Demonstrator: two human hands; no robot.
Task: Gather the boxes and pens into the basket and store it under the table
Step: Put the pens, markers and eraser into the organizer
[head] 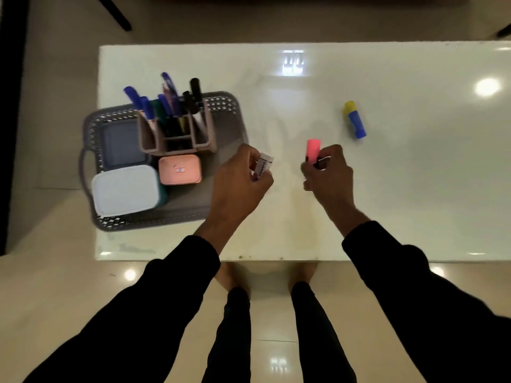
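Left hand [237, 175] grips a white eraser [264, 165]; right hand [329, 172] grips a pink highlighter [313, 150], basket [91, 128] left

Floor [63, 299]: glossy cream tiles, round lamp glints.
Table [414, 189]: white, shiny top (ceiling lights mirrored in it).
Far left: dark vertical edge [11, 106].
Beyond table: black slanted leg [113, 12].

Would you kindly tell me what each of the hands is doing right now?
Left hand: closed, holding a small white labelled item.
Right hand: closed, holding a pink-capped marker.
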